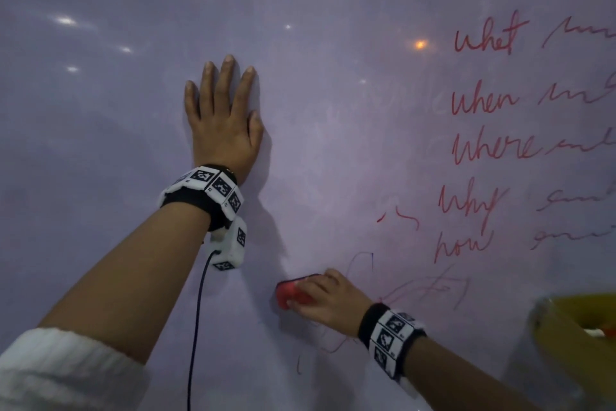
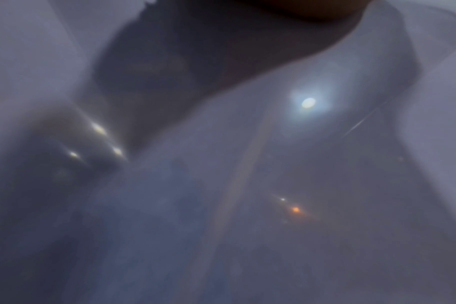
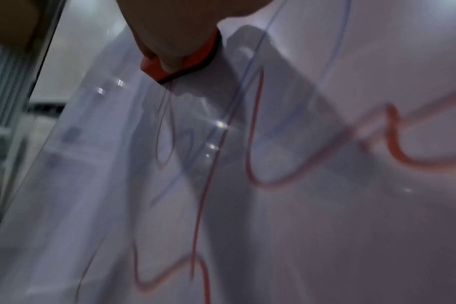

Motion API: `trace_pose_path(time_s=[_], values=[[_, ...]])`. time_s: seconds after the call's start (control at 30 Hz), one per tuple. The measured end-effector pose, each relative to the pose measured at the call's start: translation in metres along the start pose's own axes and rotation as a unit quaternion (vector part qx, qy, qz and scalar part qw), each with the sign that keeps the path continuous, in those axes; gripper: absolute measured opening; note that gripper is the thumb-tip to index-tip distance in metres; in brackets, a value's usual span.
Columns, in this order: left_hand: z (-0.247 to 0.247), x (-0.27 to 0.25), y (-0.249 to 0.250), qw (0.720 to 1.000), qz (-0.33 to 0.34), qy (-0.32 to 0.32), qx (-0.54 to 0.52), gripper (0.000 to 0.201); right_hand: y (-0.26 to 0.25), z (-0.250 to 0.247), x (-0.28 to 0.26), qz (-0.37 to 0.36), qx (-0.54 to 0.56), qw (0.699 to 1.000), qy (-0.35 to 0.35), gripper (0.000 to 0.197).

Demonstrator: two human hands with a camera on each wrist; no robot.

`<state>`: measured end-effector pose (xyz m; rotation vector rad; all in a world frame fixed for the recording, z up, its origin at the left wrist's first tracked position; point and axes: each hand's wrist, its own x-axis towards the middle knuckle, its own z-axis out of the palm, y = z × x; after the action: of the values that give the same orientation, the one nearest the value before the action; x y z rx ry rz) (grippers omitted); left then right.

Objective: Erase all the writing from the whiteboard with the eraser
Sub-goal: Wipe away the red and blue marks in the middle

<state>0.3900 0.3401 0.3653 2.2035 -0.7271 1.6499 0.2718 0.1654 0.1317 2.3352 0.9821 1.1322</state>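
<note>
The whiteboard (image 1: pixel 100 144) fills the head view. Red handwritten words (image 1: pixel 490 94) run down its right side, and faint red and blue scribbles (image 1: pixel 430 287) lie lower down. My right hand (image 1: pixel 328 300) grips a red eraser (image 1: pixel 289 290) with a black pad and holds it against the board, just left of the scribbles. In the right wrist view the eraser (image 3: pixel 195 59) shows under my fingers (image 3: pixel 169 61), with red and blue strokes (image 3: pixel 260 144) near it. My left hand (image 1: pixel 223 117) lies flat on the board with its fingers straight, up and to the left of the eraser.
A yellow container (image 1: pixel 576 337) juts in at the lower right beside the board. A dark cable (image 1: pixel 196 327) hangs from the camera on my left wrist. The left wrist view is a blur of board (image 2: pixel 247 226) and light reflections.
</note>
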Motion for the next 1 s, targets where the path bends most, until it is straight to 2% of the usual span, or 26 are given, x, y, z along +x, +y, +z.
trace_pose_path(time_s=[0.03,0.1,0.17,0.27,0.37,0.43,0.5,0.53,0.6,0.67,0.7,0.77,0.83,0.93,1.0], values=[[-0.001,0.000,0.001,1.000,0.000,0.001,-0.001,0.056,0.007,-0.005,0.006,-0.022,-0.010,1.000,0.011,0.039],[-0.001,0.000,0.001,1.000,-0.001,0.001,-0.002,0.056,0.031,-0.024,0.028,0.003,-0.034,0.998,0.046,0.042],[-0.002,0.000,0.001,1.000,-0.001,0.004,0.000,0.057,0.068,-0.050,0.056,0.106,-0.051,0.986,0.119,0.041],[-0.002,0.000,0.001,1.000,0.001,0.005,0.004,0.057,0.110,-0.084,0.091,0.250,-0.052,0.942,0.218,0.035],[-0.002,0.000,0.000,1.000,-0.002,0.000,0.000,0.056,0.095,-0.067,0.089,0.287,-0.028,0.923,0.255,0.046],[-0.003,0.000,0.001,1.000,-0.003,-0.006,-0.003,0.055,0.055,-0.037,0.058,0.227,-0.015,0.954,0.196,0.054],[-0.005,0.000,0.002,1.000,-0.004,-0.012,-0.004,0.054,0.008,-0.006,0.006,0.086,-0.013,0.994,0.067,0.047],[-0.005,0.000,0.003,1.000,-0.004,-0.015,-0.004,0.054,-0.013,0.007,-0.020,0.024,-0.003,1.000,-0.003,0.041],[-0.005,0.000,0.002,1.000,-0.006,-0.021,-0.004,0.055,-0.037,0.023,-0.057,-0.046,0.012,0.993,-0.109,0.034],[-0.005,0.001,0.002,1.000,-0.007,-0.022,-0.003,0.055,-0.037,0.028,-0.062,-0.083,0.019,0.987,-0.139,0.030],[-0.005,0.001,0.002,1.000,-0.008,-0.021,-0.003,0.055,-0.030,0.026,-0.055,-0.090,0.018,0.987,-0.130,0.029],[-0.005,0.001,0.003,1.000,-0.010,-0.021,-0.004,0.055,-0.010,0.010,-0.026,-0.065,0.005,0.996,-0.064,0.036],[-0.006,0.001,0.002,1.000,-0.011,-0.018,-0.001,0.054,0.014,-0.011,0.010,0.024,-0.018,0.999,0.026,0.042],[-0.005,0.001,0.001,1.000,-0.008,-0.018,0.011,0.053,0.028,-0.023,0.047,0.175,-0.012,0.975,0.138,0.039],[-0.004,0.000,0.002,1.000,-0.004,-0.013,0.010,0.052,0.012,-0.010,0.051,0.195,-0.003,0.968,0.156,0.038]])
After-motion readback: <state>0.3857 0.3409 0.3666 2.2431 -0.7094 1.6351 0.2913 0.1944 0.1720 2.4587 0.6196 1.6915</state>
